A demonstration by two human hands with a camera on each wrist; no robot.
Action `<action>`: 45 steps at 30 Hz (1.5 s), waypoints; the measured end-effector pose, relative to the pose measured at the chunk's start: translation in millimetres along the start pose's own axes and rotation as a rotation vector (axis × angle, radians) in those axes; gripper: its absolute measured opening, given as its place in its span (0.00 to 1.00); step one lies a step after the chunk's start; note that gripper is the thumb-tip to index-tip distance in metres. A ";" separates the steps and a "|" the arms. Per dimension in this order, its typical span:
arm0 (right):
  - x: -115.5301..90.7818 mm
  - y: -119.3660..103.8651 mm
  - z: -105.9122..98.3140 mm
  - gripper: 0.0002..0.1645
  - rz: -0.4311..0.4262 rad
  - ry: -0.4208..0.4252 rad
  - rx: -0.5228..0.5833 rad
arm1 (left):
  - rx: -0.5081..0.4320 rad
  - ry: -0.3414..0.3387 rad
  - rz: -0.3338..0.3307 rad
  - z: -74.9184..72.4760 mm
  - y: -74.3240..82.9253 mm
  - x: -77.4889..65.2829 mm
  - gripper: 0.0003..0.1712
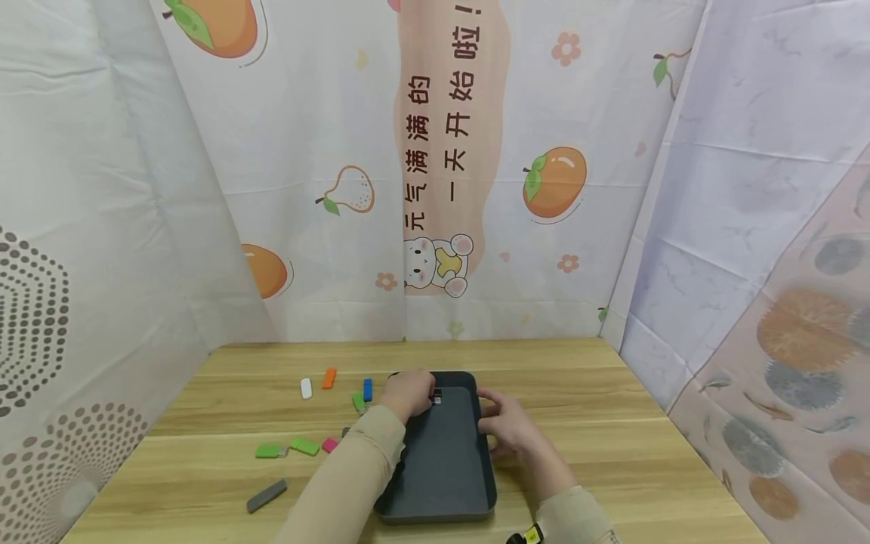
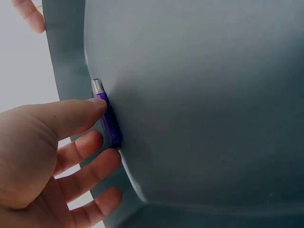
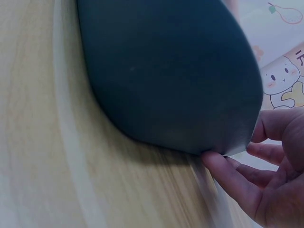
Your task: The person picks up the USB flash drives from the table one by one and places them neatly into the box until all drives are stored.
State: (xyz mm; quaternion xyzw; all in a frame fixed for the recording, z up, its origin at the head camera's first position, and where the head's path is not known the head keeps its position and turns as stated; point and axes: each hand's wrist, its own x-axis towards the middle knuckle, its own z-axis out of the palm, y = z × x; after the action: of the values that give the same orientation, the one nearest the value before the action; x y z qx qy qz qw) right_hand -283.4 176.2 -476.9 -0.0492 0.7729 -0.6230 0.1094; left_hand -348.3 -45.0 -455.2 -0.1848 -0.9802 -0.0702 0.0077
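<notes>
My left hand (image 1: pixel 408 394) reaches inside the dark grey tray (image 1: pixel 445 468) near its far end. Its thumb and fingers pinch a purple USB stick (image 2: pixel 110 121) with a silver plug, low beside the tray's wall in the left wrist view. In the head view, the knuckles cover most of that stick, and the plug end shows just past the fingers. My right hand (image 1: pixel 506 423) grips the tray's right side. The right wrist view shows its thumb (image 3: pixel 228 175) at the lower edge and other fingers by the rim.
Left of the tray lie several USB sticks, among them a white one (image 1: pixel 306 388), an orange one (image 1: pixel 329 378), a blue one (image 1: pixel 368 390), a green one (image 1: pixel 270 451), a pink one (image 1: pixel 329 445) and a grey one (image 1: pixel 266 496). Printed curtains (image 1: pixel 326 113) surround the wooden table (image 1: pixel 584 393).
</notes>
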 end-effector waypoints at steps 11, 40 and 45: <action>0.2 0.5 1.2 0.47 -0.001 0.003 -0.004 | -0.038 0.023 0.033 -12.5 -1.6 -0.7 0.06; -1.3 -0.3 1.5 0.48 0.011 -0.016 0.027 | -0.099 0.073 0.118 -56.9 0.8 -22.5 0.15; -1.5 -0.2 0.7 0.48 0.014 -0.020 0.033 | -0.122 0.088 0.123 -57.9 -8.0 -26.5 0.15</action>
State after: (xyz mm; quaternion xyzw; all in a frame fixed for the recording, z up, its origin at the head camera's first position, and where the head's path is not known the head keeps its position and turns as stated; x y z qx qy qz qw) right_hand -281.8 175.8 -476.7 -0.0486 0.7617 -0.6344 0.1223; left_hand -327.2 -70.1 -400.0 -0.2416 -0.9596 -0.1370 0.0438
